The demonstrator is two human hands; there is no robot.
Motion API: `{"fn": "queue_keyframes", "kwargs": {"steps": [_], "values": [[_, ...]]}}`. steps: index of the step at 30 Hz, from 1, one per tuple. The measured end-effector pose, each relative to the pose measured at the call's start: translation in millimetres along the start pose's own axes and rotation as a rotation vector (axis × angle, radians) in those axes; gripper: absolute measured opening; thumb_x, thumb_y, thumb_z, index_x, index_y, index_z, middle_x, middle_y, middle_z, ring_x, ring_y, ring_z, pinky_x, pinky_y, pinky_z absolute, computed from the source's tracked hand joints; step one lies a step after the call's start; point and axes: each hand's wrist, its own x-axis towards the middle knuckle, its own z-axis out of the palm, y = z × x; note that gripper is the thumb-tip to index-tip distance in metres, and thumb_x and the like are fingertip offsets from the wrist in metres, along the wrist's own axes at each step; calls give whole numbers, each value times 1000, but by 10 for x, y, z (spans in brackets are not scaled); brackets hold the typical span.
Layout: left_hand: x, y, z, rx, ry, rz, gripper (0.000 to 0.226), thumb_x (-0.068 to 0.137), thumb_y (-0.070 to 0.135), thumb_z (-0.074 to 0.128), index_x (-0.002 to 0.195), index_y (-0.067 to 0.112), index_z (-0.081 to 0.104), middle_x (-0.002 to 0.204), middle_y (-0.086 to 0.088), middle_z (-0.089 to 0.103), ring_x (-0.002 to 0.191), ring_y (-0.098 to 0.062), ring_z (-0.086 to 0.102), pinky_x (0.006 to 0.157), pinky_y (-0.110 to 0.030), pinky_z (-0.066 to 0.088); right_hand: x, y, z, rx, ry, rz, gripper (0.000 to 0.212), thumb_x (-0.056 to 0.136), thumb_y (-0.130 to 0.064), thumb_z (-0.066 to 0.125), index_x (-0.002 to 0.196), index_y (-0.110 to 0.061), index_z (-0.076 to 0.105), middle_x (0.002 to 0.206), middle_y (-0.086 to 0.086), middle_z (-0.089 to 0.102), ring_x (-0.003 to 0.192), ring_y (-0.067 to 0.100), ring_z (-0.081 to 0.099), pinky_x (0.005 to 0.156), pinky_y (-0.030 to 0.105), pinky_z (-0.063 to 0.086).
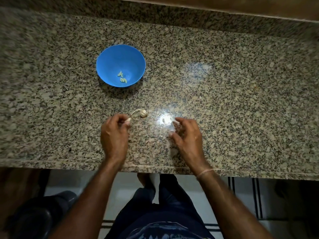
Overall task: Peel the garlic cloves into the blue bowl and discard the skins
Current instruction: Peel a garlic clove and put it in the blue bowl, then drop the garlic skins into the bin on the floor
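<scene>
Small pale garlic clove (128, 119): likely light and firm, papery skin brittle and slippery; best pinched at both tips. Pinched by fingertips of left hand (114, 133), near front edge of speckled granite counter (241, 100). Right hand (187, 135) half-curled, fingers apart; impossible to tell whether holding anything. Pale-green peeled cloves (122, 77) inside round blue plastic bowl (107, 61), mid-counter, toward left edge
</scene>
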Motion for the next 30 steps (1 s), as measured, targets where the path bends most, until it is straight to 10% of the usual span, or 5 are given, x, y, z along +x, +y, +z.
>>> {"fn": "queue_keyframes", "kwargs": {"steps": [5,13,20,23,30], "values": [[-14,-180,-162,169,9,91,36,90,20,78,122,22,61,124,-1,55,109,-15,53,75,-28,51,-126,45,101,-223,-49,-26,58,86,-14,83,137,-11,55,118,-3,45,105,15,53,88,21,52],[-504,190,396,186,-296,243,42,91,28,79,126,18,59,108,6,59,90,-8,56,63,-11,33,259,-253,92,139,-17,69,39,95,4,66,131,-12,62,113,-1,61,96,9,62,79,9,54],[-188,565,780,106,-257,152,25,92,11,74,113,18,61,98,5,63,84,-8,63,62,-21,51,-1,85,-92,106,37,170,38,94,5,66,128,-14,64,112,-3,63,100,12,65,88,25,61],[-248,508,749,46,-185,128,28,94,4,69,117,19,61,107,6,62,90,-8,66,71,-27,62,179,-76,51,188,-18,121,38,95,7,64,128,-11,64,115,-3,62,97,7,61,82,9,53],[-423,536,881,150,-114,49,51,90,13,79,137,14,58,133,-2,53,99,-10,58,64,-9,41,968,257,-560,-48,179,67,50,97,7,60,141,-16,59,135,2,51,117,13,54,92,11,49]]}}
